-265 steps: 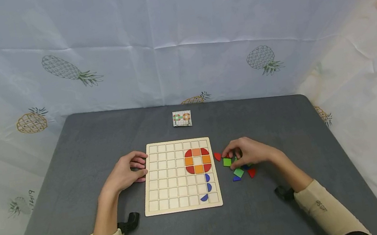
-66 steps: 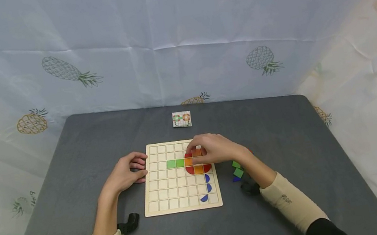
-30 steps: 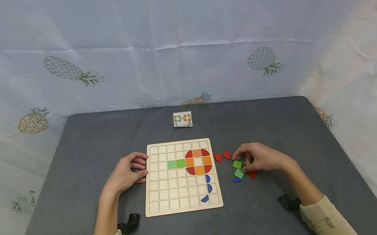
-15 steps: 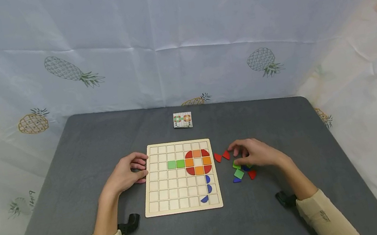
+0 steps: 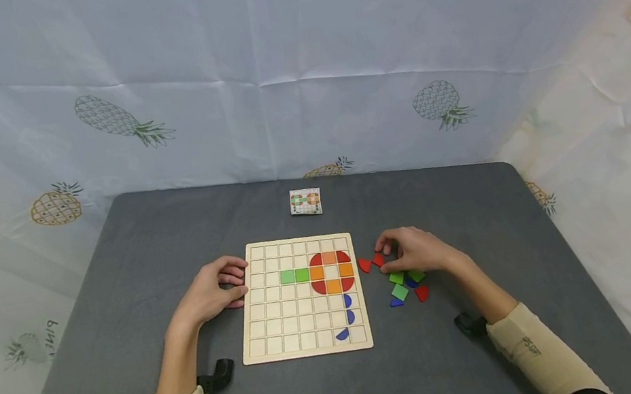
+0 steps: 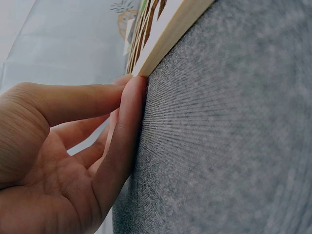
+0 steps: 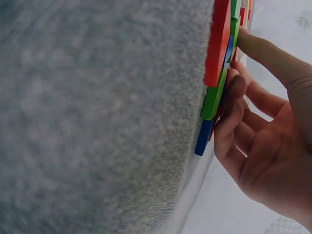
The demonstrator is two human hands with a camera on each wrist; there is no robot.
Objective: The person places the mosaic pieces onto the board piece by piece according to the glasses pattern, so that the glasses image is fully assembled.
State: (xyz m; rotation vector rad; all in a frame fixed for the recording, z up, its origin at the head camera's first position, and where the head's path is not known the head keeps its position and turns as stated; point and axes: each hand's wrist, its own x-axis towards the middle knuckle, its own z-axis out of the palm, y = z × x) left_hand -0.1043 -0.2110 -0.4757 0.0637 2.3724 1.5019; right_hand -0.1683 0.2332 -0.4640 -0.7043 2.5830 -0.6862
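- Right beside the wooden grid board's [image 5: 300, 296] right edge, a loose cluster of coloured pieces lies on the grey table [image 5: 114, 256]; the right hand [image 5: 414, 251] rests over its far end with fingers curled down, fingertips at a red piece [image 5: 378, 259].
- Whether those fingers actually pinch the red piece cannot be told from the head view; the right wrist view shows fingertips [image 7: 234, 87] touching the stacked edges of red, green and blue pieces.
- Another red piece [image 5: 365, 264] lies just left of it, nearest the board's edge; green squares [image 5: 399, 291] and a blue piece [image 5: 397, 302] sit nearer the person, with one more red piece [image 5: 422, 292] at the cluster's near right.
- On the board, a ring of red and orange tiles [image 5: 330, 270] fills the upper right cells, two green tiles [image 5: 294, 275] run left from it, and blue half-rounds [image 5: 349, 315] go down the right columns; the left columns are bare cells.
- The left hand [image 5: 209, 293] rests against the board's left edge, fingers loosely bent and touching the rim, gripping nothing; the left wrist view shows fingertips [image 6: 134, 92] at the board's corner.
- A small pattern card [image 5: 305, 201] lies well apart, beyond the board's far edge.
- Broad bare table surface lies left of the board, right of the pieces and along the near edge.
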